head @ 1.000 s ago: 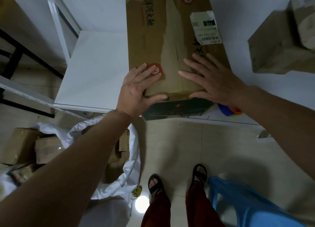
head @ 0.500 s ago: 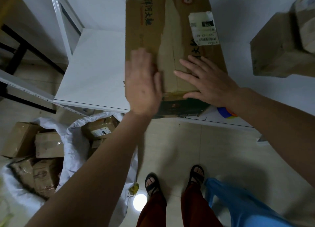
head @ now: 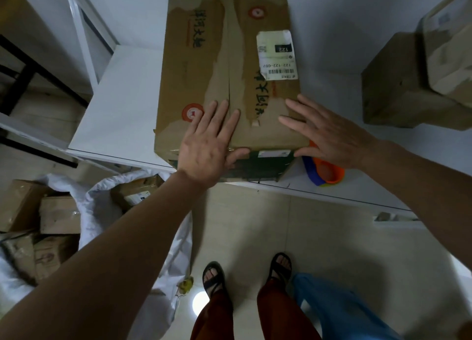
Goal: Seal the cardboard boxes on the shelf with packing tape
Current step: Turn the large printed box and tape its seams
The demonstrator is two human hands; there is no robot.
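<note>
- Head view: your cardboard box (head: 224, 66) lies flat on the white shelf (head: 120, 110), its near end at the front edge and slightly overhanging it. The lid is plain brown corrugated board with two flaps meeting along a centre seam, where strips of the outer paper have been torn away.
- A white paper shipping label (head: 275, 55) with a barcode is stuck on the right flap. Two round red printed marks sit at the far-right and near-left of the lid.
- Your left hand (head: 208, 145) rests flat on the near end of the lid, fingers straight and spread across the seam, thumb along the front top edge. It holds nothing.
- Your right hand (head: 332, 138) is at the box's near right corner, fingers straight and apart, thumb at the front edge. It holds nothing; you cannot tell whether the palm touches the board.
- The tape dispenser (head: 324, 171), smooth orange and blue plastic, lies on the shelf's front edge just beside the box, partly under your right hand.
- A second cardboard box (head: 406, 92) sits well apart toward the right end of the shelf.
- Below the shelf's left part, a white woven sack (head: 102, 207) on the tiled floor holds small brown parcels (head: 58, 214).
</note>
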